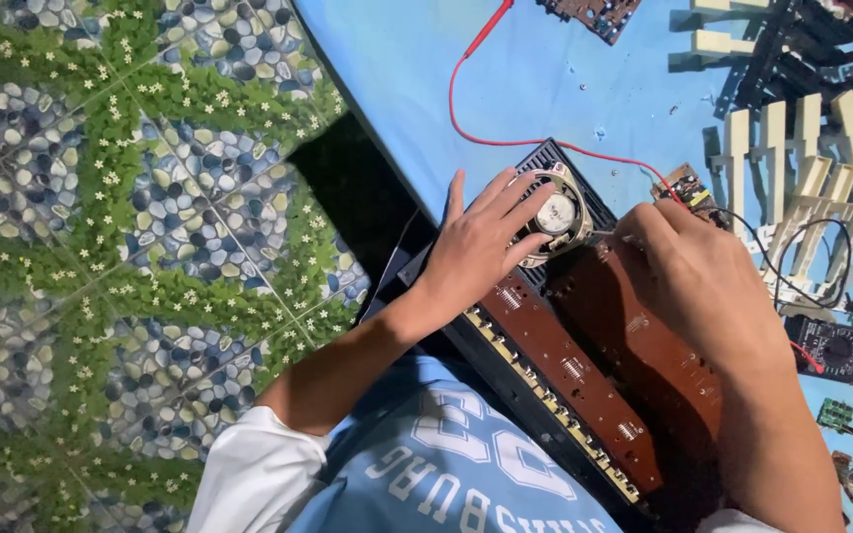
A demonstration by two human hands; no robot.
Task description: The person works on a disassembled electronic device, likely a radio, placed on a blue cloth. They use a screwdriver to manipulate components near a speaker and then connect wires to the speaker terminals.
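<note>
Steadying round speaker (555,214) with left hand (481,247), fingers spread open across its rim; speaker sits in black keyboard case (505,380) at upper end, beside brown circuit board (594,365). Right hand (703,286) curled at speaker edge, grip hidden, cannot tell. Best: press lightly, avoid cone, mind red wire (466,109).

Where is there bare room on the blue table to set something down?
The widest free patch of the blue table lies above the speaker, bordered by the looping red wire and the pale key pieces. To the right it is crowded: key pieces, small circuit boards and a black meter. Both hands rest on the opened keyboard.
</note>
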